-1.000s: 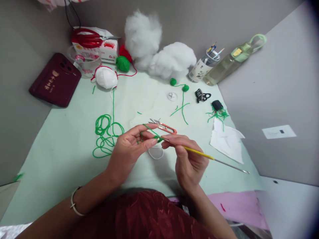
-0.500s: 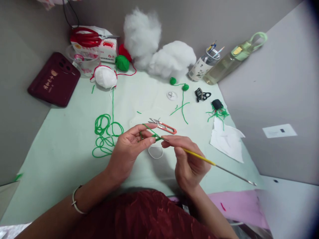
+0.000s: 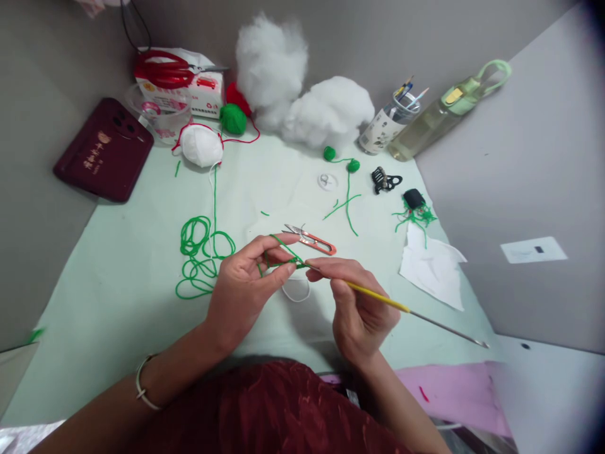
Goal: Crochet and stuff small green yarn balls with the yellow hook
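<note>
Between thumb and fingers, my left hand (image 3: 246,284) pinches a small piece of green crochet (image 3: 297,263). A strand of green yarn (image 3: 282,242) runs over its raised index finger down to the work. My right hand (image 3: 362,306) is closed around the yellow grip of a double-ended crochet hook (image 3: 378,296). One hook end meets the green stitches; the bare metal end points to the lower right. Just beyond my fingertips lie orange-handled thread snips (image 3: 321,244). A loop of white cord (image 3: 297,291) rests on the table below the work.
Loose green yarn coils (image 3: 196,252) lie left of my hands. Behind stand a white yarn ball (image 3: 202,146), a green ball (image 3: 233,118), white stuffing (image 3: 326,110), a pen holder (image 3: 387,123) and a bottle (image 3: 435,123). A black claw clip (image 3: 385,181) and white cloth (image 3: 432,268) lie right.
A bit more green strand now shows between my left fingers and the crochet piece. Both hands stay nearly in place, and the view has shifted slightly.
</note>
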`<control>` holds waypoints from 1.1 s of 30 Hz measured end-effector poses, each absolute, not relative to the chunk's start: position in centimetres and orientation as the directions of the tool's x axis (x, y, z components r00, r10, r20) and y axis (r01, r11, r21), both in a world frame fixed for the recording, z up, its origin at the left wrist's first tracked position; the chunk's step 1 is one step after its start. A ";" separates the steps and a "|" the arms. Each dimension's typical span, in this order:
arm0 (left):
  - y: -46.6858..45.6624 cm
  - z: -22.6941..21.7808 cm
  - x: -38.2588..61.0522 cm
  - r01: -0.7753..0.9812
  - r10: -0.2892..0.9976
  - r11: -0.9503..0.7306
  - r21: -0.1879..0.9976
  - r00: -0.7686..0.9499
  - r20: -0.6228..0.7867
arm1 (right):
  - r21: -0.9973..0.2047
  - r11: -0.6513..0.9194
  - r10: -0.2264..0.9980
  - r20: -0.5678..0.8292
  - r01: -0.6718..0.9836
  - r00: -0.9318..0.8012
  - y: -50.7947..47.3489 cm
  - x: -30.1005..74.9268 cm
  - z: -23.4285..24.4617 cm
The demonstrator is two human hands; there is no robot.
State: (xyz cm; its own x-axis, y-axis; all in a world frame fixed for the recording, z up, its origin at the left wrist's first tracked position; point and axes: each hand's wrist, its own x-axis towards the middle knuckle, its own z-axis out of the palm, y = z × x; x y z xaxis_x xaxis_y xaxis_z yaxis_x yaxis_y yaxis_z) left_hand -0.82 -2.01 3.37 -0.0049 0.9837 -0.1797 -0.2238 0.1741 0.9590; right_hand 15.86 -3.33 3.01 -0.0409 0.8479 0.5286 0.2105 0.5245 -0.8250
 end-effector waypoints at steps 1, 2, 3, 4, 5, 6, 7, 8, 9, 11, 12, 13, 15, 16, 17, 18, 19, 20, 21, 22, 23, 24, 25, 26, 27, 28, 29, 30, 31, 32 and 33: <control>-2.0 3.5 -0.8 -0.199 0.985 0.168 0.966 -0.014 -0.174 | -0.822 0.528 0.846 0.532 0.215 -0.041 -3.3 15.8 3.0; -2.0 3.7 -0.8 -0.173 0.985 0.162 0.971 -0.023 -0.169 | -0.816 0.534 0.842 0.538 0.219 -0.045 -3.3 15.8 3.0; -2.0 3.8 -0.8 -0.150 0.986 0.156 0.976 -0.033 -0.163 | -0.809 0.544 0.835 0.547 0.224 -0.052 -3.3 15.8 3.0; -2.0 3.9 -0.8 -0.130 0.987 0.150 0.980 -0.042 -0.156 | -0.800 0.555 0.829 0.556 0.229 -0.063 -3.3 15.8 3.0; -2.0 4.0 -0.8 -0.111 0.988 0.142 0.984 -0.051 -0.148 | -0.791 0.564 0.822 0.565 0.235 -0.073 -3.2 15.8 3.1; -2.0 4.1 -0.8 -0.090 0.989 0.131 0.987 -0.059 -0.137 | -0.783 0.572 0.817 0.571 0.244 -0.081 -3.2 15.8 3.1; -2.1 4.2 -0.8 -0.063 0.991 0.113 0.992 -0.065 -0.118 | -0.776 0.576 0.814 0.575 0.257 -0.087 -3.2 15.8 3.2; -2.1 4.2 -0.8 -0.029 0.993 0.087 0.996 -0.072 -0.089 | -0.771 0.575 0.813 0.575 0.273 -0.091 -3.3 15.8 3.2; -2.1 4.2 -0.8 0.007 0.995 0.056 0.998 -0.078 -0.055 | -0.766 0.573 0.814 0.573 0.291 -0.093 -3.3 15.9 3.2; -2.1 4.1 -0.8 0.068 0.996 -0.013 0.998 -0.087 0.019 | -0.760 0.566 0.818 0.567 0.320 -0.099 -3.4 15.9 3.1; -2.1 4.1 -0.8 0.088 0.995 -0.044 0.995 -0.089 0.052 | -0.756 0.566 0.818 0.566 0.329 -0.105 -3.5 16.0 3.0; -2.2 4.0 -0.7 0.102 0.993 -0.071 0.992 -0.088 0.080 | -0.749 0.571 0.814 0.571 0.335 -0.111 -3.6 16.0 2.9; -2.2 3.9 -0.7 0.117 0.990 -0.102 0.988 -0.081 0.112 | -0.731 0.592 0.799 0.589 0.338 -0.126 -3.6 16.0 2.6; -2.2 3.9 -0.7 0.119 0.991 -0.103 0.988 -0.078 0.113 | -0.720 0.606 0.789 0.600 0.339 -0.136 -3.6 16.0 2.5; -2.2 3.9 -0.7 0.115 0.992 -0.092 0.989 -0.078 0.102 | -0.707 0.618 0.779 0.609 0.344 -0.148 -3.6 16.0 2.4; -2.2 3.9 -0.8 0.104 0.994 -0.069 0.992 -0.080 0.077 | -0.693 0.629 0.770 0.617 0.352 -0.161 -3.6 16.0 2.3; -2.2 3.9 -0.8 0.083 0.996 -0.037 0.996 -0.082 0.044 | -0.677 0.641 0.759 0.628 0.361 -0.171 -3.6 16.0 2.3; -2.2 3.8 -0.8 0.053 0.997 0.002 0.999 -0.081 0.003 | -0.662 0.652 0.749 0.639 0.369 -0.178 -3.5 16.0 2.3; -2.2 3.8 -0.8 0.017 0.996 0.044 0.999 -0.079 -0.043 | -0.649 0.663 0.739 0.648 0.373 -0.185 -3.5 16.0 2.3; -2.2 3.8 -0.8 -0.020 0.993 0.089 0.996 -0.073 -0.090 | -0.641 0.670 0.732 0.654 0.374 -0.190 -3.5 16.0 2.3; -2.1 3.8 -0.8 -0.059 0.989 0.133 0.989 -0.063 -0.136 | -0.637 0.675 0.728 0.658 0.373 -0.193 -3.5 16.0 2.3; -2.1 3.8 -0.8 -0.101 0.983 0.173 0.980 -0.051 -0.178 | -0.633 0.676 0.726 0.659 0.376 -0.196 -3.4 15.9 2.3; -2.0 3.8 -0.7 -0.143 0.976 0.208 0.968 -0.037 -0.215 | -0.626 0.678 0.723 0.663 0.386 -0.194 -3.4 15.9 2.2; -2.0 3.8 -0.7 -0.185 0.969 0.237 0.954 -0.020 -0.245 | -0.612 0.683 0.714 0.675 0.399 -0.188 -3.4 15.8 2.1; -2.0 3.8 -0.6 -0.226 0.965 0.256 0.940 -0.002 -0.263 | -0.592 0.692 0.699 0.693 0.413 -0.179 -3.4 15.7 1.9; -2.0 3.9 -0.6 -0.260 0.962 0.267 0.928 0.015 -0.273 | -0.571 0.700 0.683 0.711 0.428 -0.168 -3.4 15.7 1.7; -2.0 3.9 -0.5 -0.285 0.961 0.272 0.919 0.025 -0.277 | -0.555 0.702 0.675 0.719 0.447 -0.167 -3.5 15.7 1.5; -2.1 4.0 -0.5 -0.304 0.960 0.275 0.912 0.031 -0.279 | -0.537 0.700 0.671 0.721 0.471 -0.175 -3.5 15.7 1.4; -2.1 4.0 -0.5 -0.324 0.958 0.282 0.903 0.041 -0.284 | -0.513 0.693 0.670 0.717 0.507 -0.190 -3.6 15.7 1.2; -2.2 4.0 -0.5 -0.352 0.953 0.299 0.887 0.062 -0.297 | -0.479 0.683 0.667 0.717 0.552 -0.202 -3.7 15.8 1.2; -2.2 3.9 -0.5 -0.388 0.942 0.335 0.859 0.104 -0.320 | -0.437 0.671 0.660 0.720 0.599 -0.213 -3.8 15.9 1.1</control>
